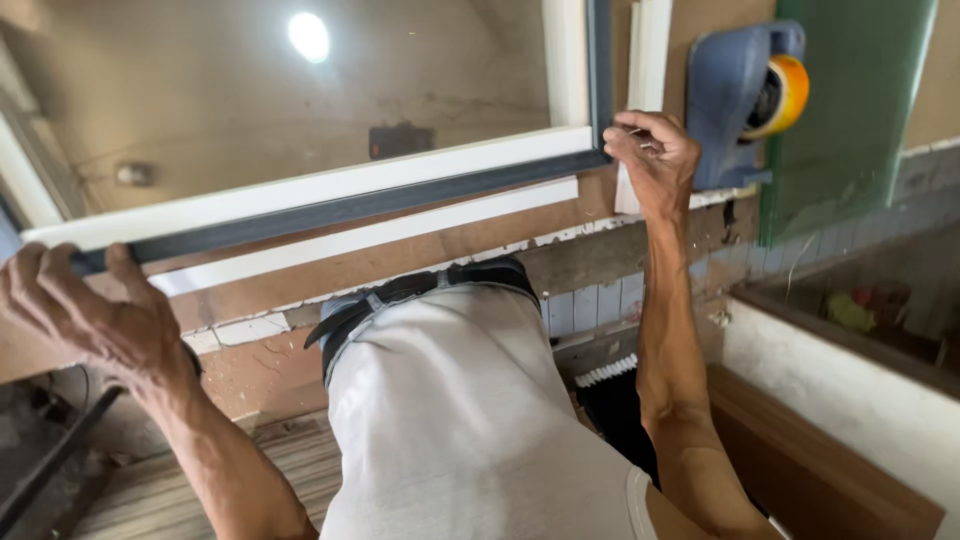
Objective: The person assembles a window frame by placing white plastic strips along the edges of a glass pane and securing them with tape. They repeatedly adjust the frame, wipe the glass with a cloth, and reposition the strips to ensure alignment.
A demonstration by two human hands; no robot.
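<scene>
the person's left hand [85, 315] is closed around the lower left end of a long dark grey metal frame strip [350, 207] that runs along the bottom edge of a large mirror pane [300, 90], while the right hand [652, 155] pinches the corner where that strip meets its upright side piece, fingers curled tight. the mirror lies on a brown wooden board [420, 255], with white trim strips [380, 232] just beside the grey one. a blue tape dispenser with a yellow roll [745, 95] and a green glass sheet [850, 110] sit near the right hand. the step in hand looks like seating the frame strip along the mirror's edge; any further pressing would call for even force from both ends so the corner joint stays square.
</scene>
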